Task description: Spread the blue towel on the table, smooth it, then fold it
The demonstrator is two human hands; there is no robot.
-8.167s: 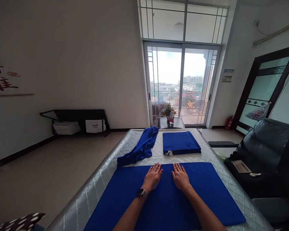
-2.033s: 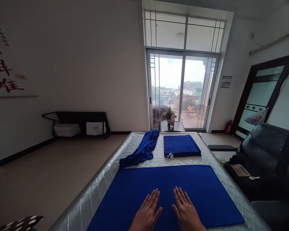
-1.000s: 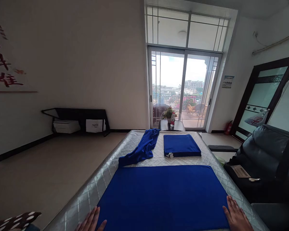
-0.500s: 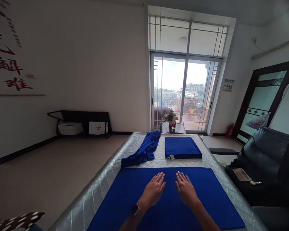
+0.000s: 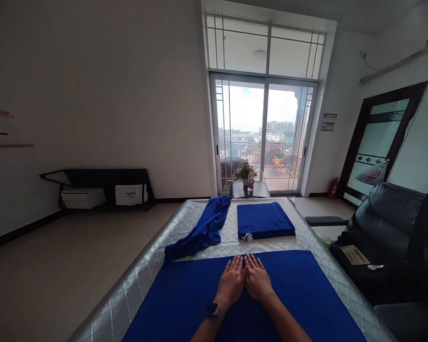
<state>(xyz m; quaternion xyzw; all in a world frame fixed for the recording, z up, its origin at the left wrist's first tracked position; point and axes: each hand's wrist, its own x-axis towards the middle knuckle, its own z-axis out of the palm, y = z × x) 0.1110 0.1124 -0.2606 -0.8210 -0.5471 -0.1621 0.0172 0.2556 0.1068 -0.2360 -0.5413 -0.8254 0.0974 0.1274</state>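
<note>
A blue cloth point(image 5: 306, 294) is spread flat on the table with the silvery quilted cover point(image 5: 128, 289). On its far part my left hand point(image 5: 230, 282) lies palm down, fingers stretched out, a watch on the wrist. My right hand point(image 5: 257, 280) rests flat right beside it, the thumbs touching and the fingertips near the cloth's far edge. Beyond the hands is a neat folded stack of blue cloth point(image 5: 266, 219) with white labels at its front. To its left, a crumpled blue cloth point(image 5: 203, 228) trails to the spread cloth's far left corner.
A black armchair point(image 5: 381, 223) stands close on the right, with a card point(image 5: 355, 254) on it. Past the table's far end are a small dark table point(image 5: 237, 191), a potted plant point(image 5: 245, 172) and a bottle point(image 5: 250, 180). A black bench point(image 5: 107, 173) stands along the left wall.
Both hands have moved together over the spread cloth, from apart to side by side with thumbs touching. The view has turned slightly right.
</note>
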